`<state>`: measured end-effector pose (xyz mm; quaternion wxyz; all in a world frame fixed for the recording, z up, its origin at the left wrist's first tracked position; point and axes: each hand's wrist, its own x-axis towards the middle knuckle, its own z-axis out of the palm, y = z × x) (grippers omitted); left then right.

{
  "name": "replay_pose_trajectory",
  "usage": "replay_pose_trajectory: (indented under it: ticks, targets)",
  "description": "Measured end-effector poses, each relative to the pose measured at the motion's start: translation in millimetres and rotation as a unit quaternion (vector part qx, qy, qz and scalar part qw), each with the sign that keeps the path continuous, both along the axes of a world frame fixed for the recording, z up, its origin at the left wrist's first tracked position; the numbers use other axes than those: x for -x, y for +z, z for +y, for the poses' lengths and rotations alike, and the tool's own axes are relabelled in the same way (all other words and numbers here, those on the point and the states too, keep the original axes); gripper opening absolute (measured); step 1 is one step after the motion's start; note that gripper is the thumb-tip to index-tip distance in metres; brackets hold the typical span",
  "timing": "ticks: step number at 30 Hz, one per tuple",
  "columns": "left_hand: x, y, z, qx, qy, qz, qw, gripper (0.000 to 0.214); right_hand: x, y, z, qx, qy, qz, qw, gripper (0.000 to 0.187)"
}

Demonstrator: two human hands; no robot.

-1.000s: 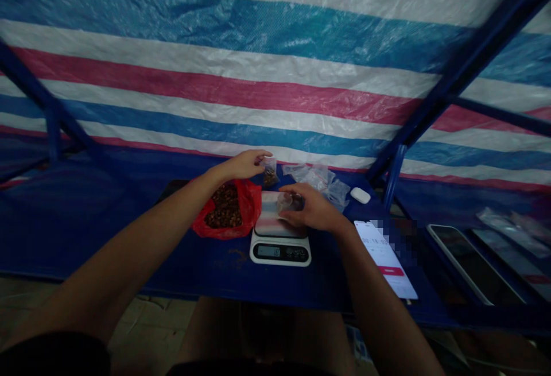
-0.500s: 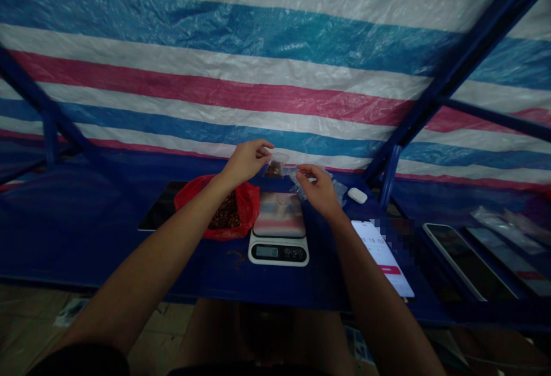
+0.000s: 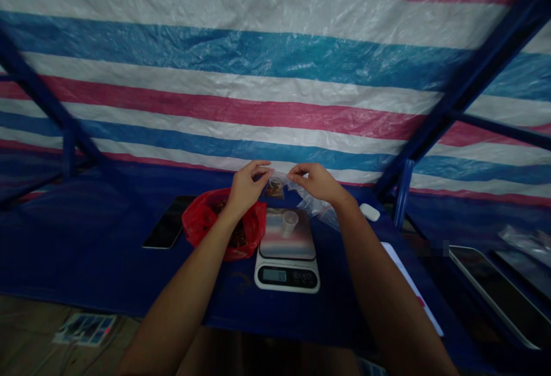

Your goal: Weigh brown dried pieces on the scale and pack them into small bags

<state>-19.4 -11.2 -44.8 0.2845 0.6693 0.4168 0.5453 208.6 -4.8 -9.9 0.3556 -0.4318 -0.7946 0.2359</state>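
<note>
Both hands work together just above the far edge of the scale: the left hand (image 3: 248, 186) and the right hand (image 3: 316, 182) are raised and closed to a pinch on either side of one small clear plastic bag (image 3: 274, 186), its lower corner holding a little heap of brown pieces (image 3: 274, 190). The fingertips (image 3: 263, 171) of the left hand seem to grip the bag's upper edge, and those of the right reach in from the other side, though the exact hold is hard to make out at this size. The step in hand looks like handling this filled bag at its mouth, and the next move calls for a steady two-handed pinch so nothing spills. Below hang the hands' nearest things: one red plastic bag (image 3: 253, 232) of similar brown pieces, and one white digital kitchen scale (image 3: 287, 275) whose display seems to read about 0.9. One small clear plastic cup (image 3: 290, 223) stands upright on its platform. Behind the scale, at centre right, lies a crumpled bunch of clear plastic bags (image 3: 316, 208), their number impossible to count, beside one white earbud case (image 3: 369, 212). One black phone (image 3: 167, 222) lies at centre left on the blue table cover (image 3: 86, 238).
</note>
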Motion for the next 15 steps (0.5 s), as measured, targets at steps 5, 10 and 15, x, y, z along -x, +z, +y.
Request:
replay_pose_trajectory:
  ticks: [5, 10, 15]
  targets:
    - [5, -1.4, -3, -0.019, 0.005, 0.009, 1.0, 0.046, 2, 9.3, 3, -0.019, 0.016, -0.004, 1.0, 0.023]
    - [7, -11.4, 1, 0.072, -0.135, -0.051, 0.987, 0.053, 3, 17.3, 2, -0.008, 0.047, 0.012, 0.999, 0.025]
    - [5, -11.6, 0, 0.091, -0.146, -0.087, 0.981, 0.037, 4, 19.9, -1, 0.017, 0.049, 0.026, 0.998, 0.025]
